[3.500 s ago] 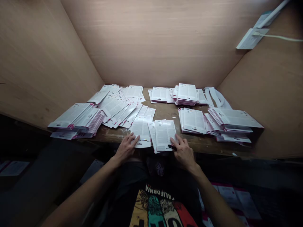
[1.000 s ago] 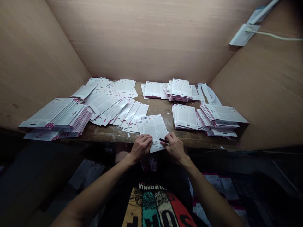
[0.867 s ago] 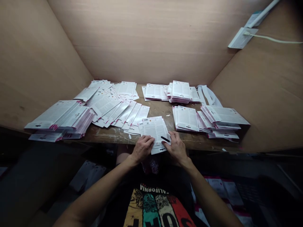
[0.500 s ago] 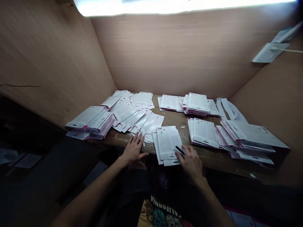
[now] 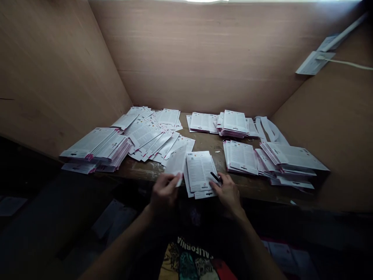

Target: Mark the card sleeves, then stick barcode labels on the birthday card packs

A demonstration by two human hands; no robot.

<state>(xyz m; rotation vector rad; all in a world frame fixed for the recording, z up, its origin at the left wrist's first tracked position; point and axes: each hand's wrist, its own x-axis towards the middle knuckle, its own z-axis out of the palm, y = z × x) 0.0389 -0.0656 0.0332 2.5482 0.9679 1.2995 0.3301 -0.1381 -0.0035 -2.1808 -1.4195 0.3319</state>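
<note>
My left hand (image 5: 166,190) is closed with the thumb on top, pinching the lower edge of a white printed packet (image 5: 176,160) that tilts up off the table. Directly right of it lies a small stack of the same printed packets (image 5: 199,169), with text and a dark hanging slot at the bottom. My right hand (image 5: 229,190) rests at the stack's lower right corner, fingers curled around a slim black tool (image 5: 215,177); whether it is a pen or a cutter I cannot tell. Loose packets (image 5: 145,134) lie fanned out beyond my left hand.
A thick pile of packets (image 5: 93,146) stands at the table's left edge. More piles sit at the right (image 5: 291,159), middle right (image 5: 241,157) and back (image 5: 233,122). White strips (image 5: 271,130) lie by the right wall. Wooden panels (image 5: 186,58) enclose the table (image 5: 140,169).
My left hand has gone from lying spread by the fanned packets to gripping one packet and lifting it towards the stack. My right hand stays at the stack. The camera view has shifted.
</note>
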